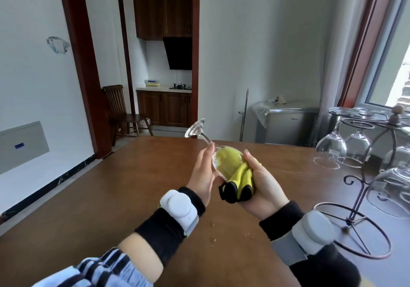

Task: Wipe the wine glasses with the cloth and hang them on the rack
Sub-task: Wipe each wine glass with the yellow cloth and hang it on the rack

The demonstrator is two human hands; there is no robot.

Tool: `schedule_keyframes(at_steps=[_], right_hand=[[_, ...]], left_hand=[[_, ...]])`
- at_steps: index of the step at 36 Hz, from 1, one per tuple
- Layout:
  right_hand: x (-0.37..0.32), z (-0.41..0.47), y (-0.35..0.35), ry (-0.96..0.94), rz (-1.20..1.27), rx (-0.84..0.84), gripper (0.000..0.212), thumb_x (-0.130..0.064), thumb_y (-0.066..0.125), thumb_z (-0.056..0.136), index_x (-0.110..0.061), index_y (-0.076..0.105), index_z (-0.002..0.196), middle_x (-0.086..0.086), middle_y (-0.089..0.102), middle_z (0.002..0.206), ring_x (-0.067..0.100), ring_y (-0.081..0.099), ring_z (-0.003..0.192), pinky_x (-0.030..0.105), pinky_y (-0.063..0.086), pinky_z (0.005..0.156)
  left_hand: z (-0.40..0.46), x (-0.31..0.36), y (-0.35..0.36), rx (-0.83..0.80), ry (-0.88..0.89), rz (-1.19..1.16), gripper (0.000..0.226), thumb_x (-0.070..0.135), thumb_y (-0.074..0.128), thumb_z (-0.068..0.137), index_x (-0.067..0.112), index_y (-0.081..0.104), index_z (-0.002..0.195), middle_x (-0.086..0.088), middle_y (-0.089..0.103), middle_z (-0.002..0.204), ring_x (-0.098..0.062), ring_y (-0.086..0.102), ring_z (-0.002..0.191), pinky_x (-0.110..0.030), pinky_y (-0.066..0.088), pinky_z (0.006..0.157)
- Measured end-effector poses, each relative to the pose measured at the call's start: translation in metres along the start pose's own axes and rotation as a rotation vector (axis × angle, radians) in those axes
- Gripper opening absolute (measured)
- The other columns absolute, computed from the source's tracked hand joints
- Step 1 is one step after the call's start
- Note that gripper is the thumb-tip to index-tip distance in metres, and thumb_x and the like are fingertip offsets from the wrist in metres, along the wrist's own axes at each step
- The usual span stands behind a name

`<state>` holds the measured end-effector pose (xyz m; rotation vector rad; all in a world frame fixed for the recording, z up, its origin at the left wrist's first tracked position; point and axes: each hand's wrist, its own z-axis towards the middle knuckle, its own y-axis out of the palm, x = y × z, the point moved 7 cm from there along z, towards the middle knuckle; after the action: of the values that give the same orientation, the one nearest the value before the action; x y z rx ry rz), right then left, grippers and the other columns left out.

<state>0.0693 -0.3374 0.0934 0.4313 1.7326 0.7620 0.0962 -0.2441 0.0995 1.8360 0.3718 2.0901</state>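
Head view: person holds a wine glass (218,153) tilted above the brown worktop (124,187), foot pointing up and away to the left, bowl toward the body. Left hand (203,173) cups the bowl from the left side, fingers (209,151) fairly straight and reaching up to where the stem meets the bowl. Yellow cloth (240,176) with black edging is stuffed into the bowl, its tail spilling out of the mouth. Right hand (260,182) grips that bunched cloth, fingers curled round it, thumb on the bowl's right side. Both wrists carry white-grey strapped bands over black cuffs.

Wire rack (375,173) stands on the worktop at the right, well apart from the hands, round wire base nearest the right forearm. Hanging glasses (331,148) are on it upside down by their feet; several visible, exact count unclear at the frame edge. A few small crumbs (213,224) lie on the worktop under the wrists.
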Motion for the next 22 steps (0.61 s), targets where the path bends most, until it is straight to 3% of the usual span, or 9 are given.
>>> schedule_keyframes(at_steps=[3,7,12,14,15,17,19,20,22], right_hand=[[0.008,0.000,0.009,-0.020,0.030,-0.054,0.050,-0.040,0.058,0.094,-0.009,0.057,0.134,0.018,0.065,0.125,0.032,0.065,0.112,0.044,0.048,0.100],[0.007,-0.005,0.012,-0.167,-0.132,-0.052,0.050,-0.048,0.055,0.094,-0.010,0.062,0.126,0.015,0.070,0.118,0.029,0.068,0.109,0.044,0.051,0.097],[0.002,-0.011,0.024,-0.487,-0.620,-0.098,0.046,-0.049,0.046,0.093,-0.019,0.062,0.124,0.004,0.071,0.118,0.014,0.066,0.112,0.035,0.051,0.099],[0.003,-0.007,0.024,-0.600,-0.880,-0.124,0.047,-0.058,0.042,0.093,-0.024,0.065,0.114,-0.002,0.073,0.107,0.008,0.066,0.105,0.033,0.051,0.097],[0.004,-0.004,0.021,-0.661,-1.056,-0.123,0.053,-0.066,0.037,0.094,-0.025,0.066,0.110,-0.006,0.073,0.102,0.005,0.063,0.104,0.038,0.045,0.103],[0.004,0.000,0.016,-0.793,-1.457,-0.075,0.066,-0.070,0.022,0.091,-0.027,0.067,0.112,-0.006,0.074,0.101,0.002,0.053,0.112,0.034,0.008,0.121],[0.004,0.005,0.011,-0.867,-1.702,-0.046,0.082,-0.075,0.009,0.088,-0.024,0.066,0.119,-0.002,0.074,0.107,0.004,0.046,0.118,0.021,-0.013,0.117],[0.003,0.007,0.009,-0.880,-1.704,-0.047,0.084,-0.075,0.007,0.089,-0.024,0.065,0.121,-0.003,0.073,0.109,0.004,0.047,0.118,0.024,-0.008,0.119],[0.003,0.007,0.008,-0.809,-1.404,-0.089,0.068,-0.067,0.021,0.096,-0.022,0.066,0.117,-0.008,0.073,0.104,0.005,0.058,0.109,0.037,0.025,0.117]], left_hand=[[-0.002,0.007,0.013,-0.025,0.059,-0.210,0.039,0.043,0.043,0.096,0.009,0.054,0.112,-0.015,0.064,0.104,-0.029,0.067,0.090,-0.042,0.055,0.084],[0.003,0.012,0.008,0.070,0.066,-0.124,0.038,0.036,0.037,0.101,0.007,0.058,0.088,-0.012,0.069,0.083,-0.025,0.067,0.075,-0.028,0.056,0.068],[0.001,0.007,0.006,0.050,-0.081,-0.172,0.059,0.044,0.039,0.099,0.012,0.068,0.058,-0.012,0.068,0.072,-0.024,0.066,0.066,-0.031,0.055,0.068],[0.001,0.006,0.006,0.059,-0.134,-0.130,0.061,0.047,0.034,0.099,0.006,0.061,0.062,-0.012,0.063,0.070,-0.025,0.062,0.062,-0.029,0.054,0.064],[0.001,0.005,0.005,0.081,-0.165,-0.112,0.058,0.048,0.034,0.099,0.005,0.056,0.068,-0.013,0.060,0.071,-0.025,0.061,0.059,-0.027,0.054,0.060],[-0.001,0.001,0.001,0.149,-0.228,-0.098,0.051,0.049,0.040,0.098,0.005,0.058,0.080,-0.013,0.060,0.073,-0.025,0.063,0.055,-0.027,0.055,0.055],[0.002,-0.002,-0.007,0.197,-0.227,-0.009,0.051,0.052,0.042,0.097,0.006,0.063,0.102,-0.013,0.067,0.084,-0.025,0.067,0.068,-0.032,0.057,0.068],[0.005,-0.004,-0.008,0.203,-0.223,0.046,0.054,0.055,0.041,0.096,0.008,0.063,0.108,-0.013,0.070,0.091,-0.027,0.068,0.078,-0.035,0.056,0.076],[0.006,-0.007,-0.013,0.185,-0.197,0.091,0.062,0.061,0.035,0.095,0.009,0.066,0.106,-0.012,0.073,0.093,-0.028,0.068,0.085,-0.037,0.055,0.083]])
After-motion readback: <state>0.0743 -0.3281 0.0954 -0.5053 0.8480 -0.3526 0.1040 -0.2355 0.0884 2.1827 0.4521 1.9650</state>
